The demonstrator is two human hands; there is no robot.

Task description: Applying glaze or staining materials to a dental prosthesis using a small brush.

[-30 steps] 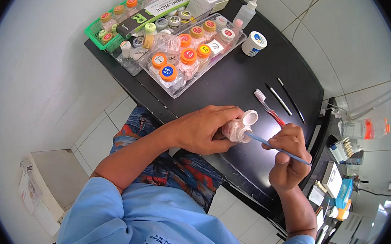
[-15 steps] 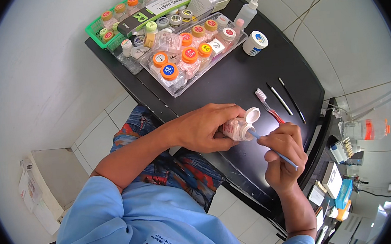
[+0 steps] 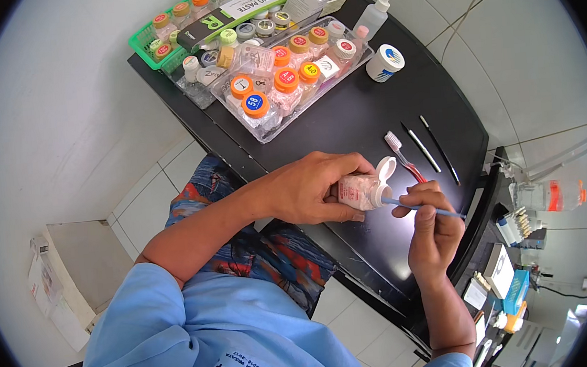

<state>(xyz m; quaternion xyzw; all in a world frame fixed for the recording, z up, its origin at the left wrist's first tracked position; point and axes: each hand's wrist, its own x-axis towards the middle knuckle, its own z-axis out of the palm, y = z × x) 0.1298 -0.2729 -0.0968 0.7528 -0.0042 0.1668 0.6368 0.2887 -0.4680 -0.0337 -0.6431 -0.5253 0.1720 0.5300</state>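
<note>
My left hand is wrapped round a small clear bottle with pinkish contents, tipped on its side with its mouth to the right. Its white flip cap stands open. Between the fingers and thumb of my right hand is a thin blue stick, whose left end reaches into the bottle's mouth; that tip is hidden. A toothbrush with a red handle lies just beyond my right hand. Beside it on the black table are a white pen-like tool and a slim black tool.
A clear tray of jars with coloured lids stands far left, with a green basket and a long box behind it. A white cup and a dropper bottle stand at the back. Boxes crowd the right.
The blue stick has swung from slanting down to nearly level, as my right hand turned and rose slightly. The bottle has shifted a little right and turned, its print now showing more.
</note>
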